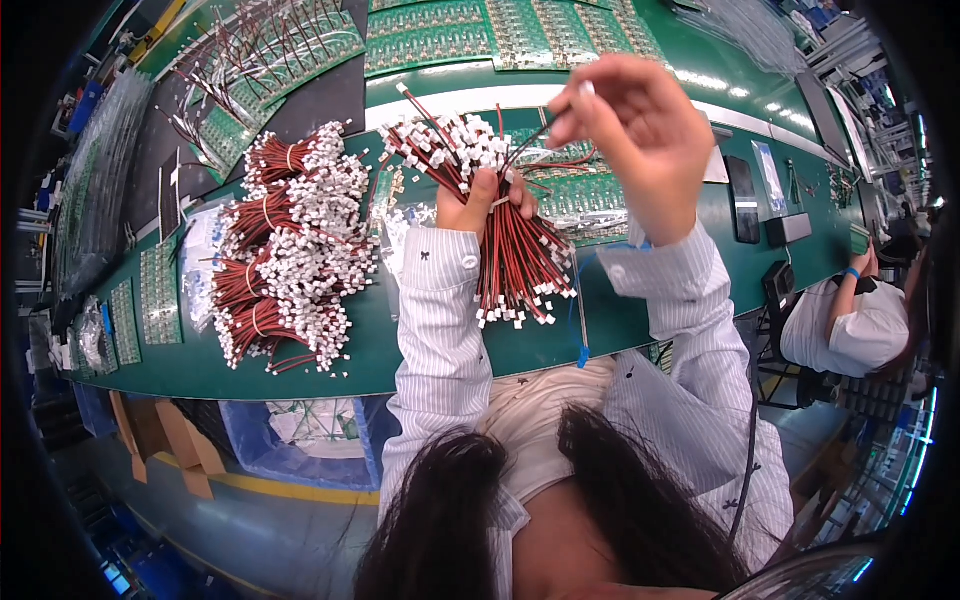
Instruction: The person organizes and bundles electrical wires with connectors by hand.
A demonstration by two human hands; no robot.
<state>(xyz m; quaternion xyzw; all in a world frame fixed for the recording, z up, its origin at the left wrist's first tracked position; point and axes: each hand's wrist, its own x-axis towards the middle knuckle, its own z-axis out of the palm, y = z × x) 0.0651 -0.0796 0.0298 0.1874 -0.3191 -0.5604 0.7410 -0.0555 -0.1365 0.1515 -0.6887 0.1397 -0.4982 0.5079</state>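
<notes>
My left hand (472, 208) is wrapped round a bundle of red-and-black wire cables (515, 262) with small white plug connectors at both ends. A light band goes round the bundle's middle. Above and to the right, my right hand (640, 140) is raised with thumb and fingers pinched on a thin dark strand, which runs down toward the top of the bundle. Whether the strand is a cable or a tie I cannot tell. Left of my left hand lie several more banded cable bundles (265, 212), piled in a column. Green circuit boards (580, 205) lie behind the held bundle.
More circuit board panels (430, 40) cover the far side of the green table (350, 372). At the right lie a phone (742, 200) and a dark box (788, 230). A blue bin (240, 440) stands below the front edge. Another person (850, 315) sits at the right.
</notes>
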